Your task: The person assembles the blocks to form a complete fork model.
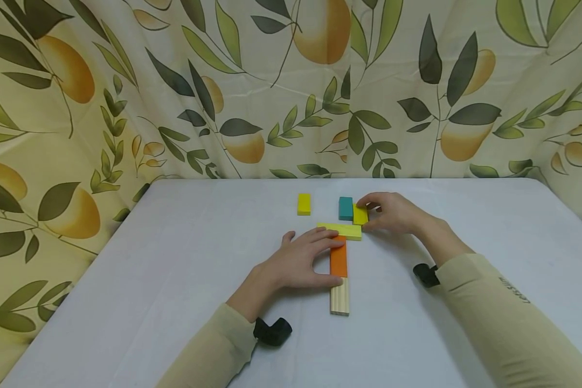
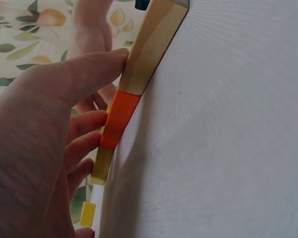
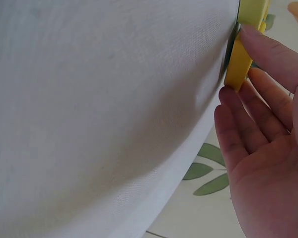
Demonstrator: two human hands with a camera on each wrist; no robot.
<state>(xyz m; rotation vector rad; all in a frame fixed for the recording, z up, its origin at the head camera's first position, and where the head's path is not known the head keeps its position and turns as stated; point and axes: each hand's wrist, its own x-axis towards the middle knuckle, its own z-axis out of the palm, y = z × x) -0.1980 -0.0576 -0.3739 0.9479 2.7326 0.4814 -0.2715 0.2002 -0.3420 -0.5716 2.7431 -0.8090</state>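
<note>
We see R hand (image 1: 397, 213) pinching a yellow blk (image 1: 361, 215) betw. thumb & fingers, right beside the teal blk (image 1: 346, 208), nr R end of the yellow bar (image 1: 350, 233). L hand (image 1: 291, 263) is spread: thumb at wood blk (image 1: 339, 299), fingertips over bar & orange blk (image 1: 338, 261), hiding pt of both; can't tell how hard they press. R wrist cam: bar's cut off up top, teal mostly hidden.
</note>
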